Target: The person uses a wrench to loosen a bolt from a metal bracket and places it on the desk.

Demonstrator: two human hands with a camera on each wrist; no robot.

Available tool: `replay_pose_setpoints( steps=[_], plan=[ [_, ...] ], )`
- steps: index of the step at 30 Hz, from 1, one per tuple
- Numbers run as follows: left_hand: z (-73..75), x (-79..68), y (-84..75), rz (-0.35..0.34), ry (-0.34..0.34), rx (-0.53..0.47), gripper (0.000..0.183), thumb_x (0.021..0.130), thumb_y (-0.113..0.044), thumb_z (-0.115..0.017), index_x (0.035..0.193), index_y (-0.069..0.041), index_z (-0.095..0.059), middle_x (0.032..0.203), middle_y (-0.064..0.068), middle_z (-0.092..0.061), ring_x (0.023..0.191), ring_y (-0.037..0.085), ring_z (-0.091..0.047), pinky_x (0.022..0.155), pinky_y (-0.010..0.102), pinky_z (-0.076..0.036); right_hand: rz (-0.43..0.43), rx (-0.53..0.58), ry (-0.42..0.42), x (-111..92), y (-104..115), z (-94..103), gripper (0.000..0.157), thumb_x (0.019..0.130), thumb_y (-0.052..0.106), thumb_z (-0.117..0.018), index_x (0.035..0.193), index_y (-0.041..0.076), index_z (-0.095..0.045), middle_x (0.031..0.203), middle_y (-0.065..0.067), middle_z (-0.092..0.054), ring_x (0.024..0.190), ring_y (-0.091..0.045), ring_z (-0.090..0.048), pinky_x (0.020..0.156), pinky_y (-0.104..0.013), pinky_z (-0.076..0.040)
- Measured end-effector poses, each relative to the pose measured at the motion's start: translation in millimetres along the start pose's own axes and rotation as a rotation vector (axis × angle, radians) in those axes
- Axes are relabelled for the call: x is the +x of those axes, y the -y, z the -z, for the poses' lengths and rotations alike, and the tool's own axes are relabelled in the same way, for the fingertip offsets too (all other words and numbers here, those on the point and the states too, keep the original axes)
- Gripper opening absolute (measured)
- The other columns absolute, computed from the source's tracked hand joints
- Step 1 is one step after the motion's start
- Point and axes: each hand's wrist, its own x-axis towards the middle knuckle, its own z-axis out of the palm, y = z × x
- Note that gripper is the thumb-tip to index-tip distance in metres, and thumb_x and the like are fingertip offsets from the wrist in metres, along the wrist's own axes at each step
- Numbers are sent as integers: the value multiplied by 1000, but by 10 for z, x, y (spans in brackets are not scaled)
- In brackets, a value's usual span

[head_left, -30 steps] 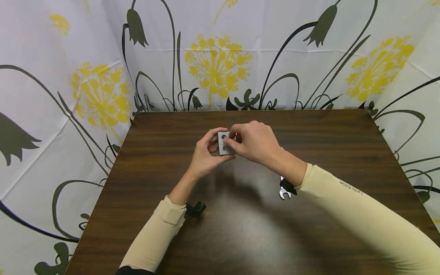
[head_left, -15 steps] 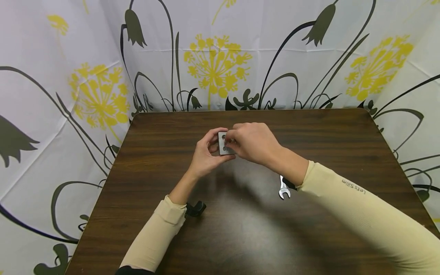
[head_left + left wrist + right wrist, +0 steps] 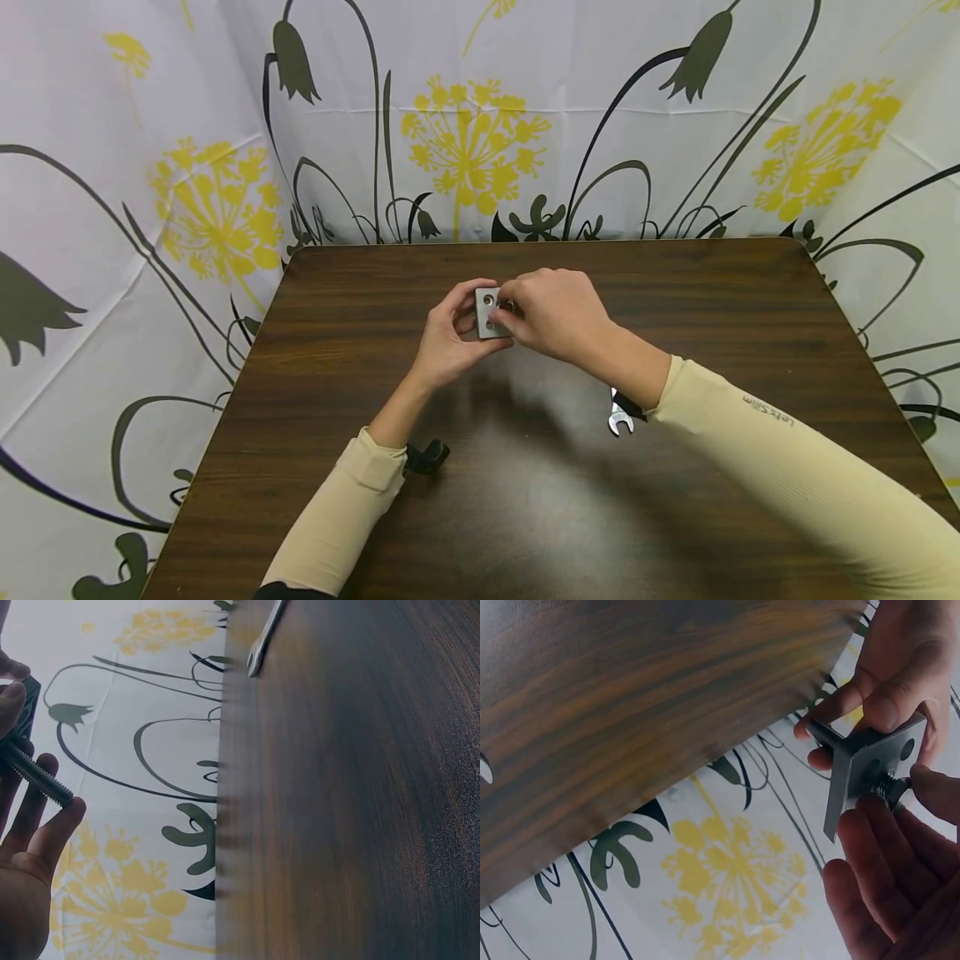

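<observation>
Above the table my left hand [image 3: 444, 350] grips a square grey metal plate [image 3: 484, 315] by its edges. Two holes show on the plate's face in the head view. From its back juts a threaded rod [image 3: 41, 780], with a left fingertip at the rod's end. My right hand [image 3: 558, 312] is in front of the plate, thumb and fingers pinching a small bolt [image 3: 890, 787] at a hole. Part of the bolt's thread shows between its head and the plate in the right wrist view. The right fingers hide the plate's right side in the head view.
An open-end wrench [image 3: 619, 418] lies on the brown wood-grain table [image 3: 525, 517], partly hidden under the right wrist. A black wrist camera [image 3: 427, 457] sits by the left cuff. Behind the table's far edge hangs a flower-print curtain [image 3: 585, 100].
My right fingers curl further over the plate, then draw back slightly, so that its upper hole shows more again. The left hand keeps the plate in the same place.
</observation>
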Motion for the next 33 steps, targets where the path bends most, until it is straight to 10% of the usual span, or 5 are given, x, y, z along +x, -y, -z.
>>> replay_pose_setpoints(
  steps=[13,22,33],
  plan=[
    [-24,4,18,4,2,-8,77,67,22,-78,135,3,-48,120,19,-61,104,27,-66,84,39,-56,169,-70,-29,-53,-34,5,16,82,12,-78,96,21,-77,84,2,-63,79,-16,-61,49,-34,-50],
    [-30,26,33,-15,5,2,74,68,19,-80,133,1,-50,120,17,-63,106,27,-65,82,38,-57,-9,-28,-8,-30,-32,9,22,92,39,-69,84,18,-73,67,8,-60,59,-15,-57,46,-34,-44],
    [-17,23,15,-20,-5,18,74,67,18,-81,133,3,-50,121,16,-61,107,30,-64,83,39,-56,121,-15,-34,-57,-45,-9,14,84,16,-75,98,20,-77,80,3,-62,72,-15,-59,50,-34,-49]
  ],
)
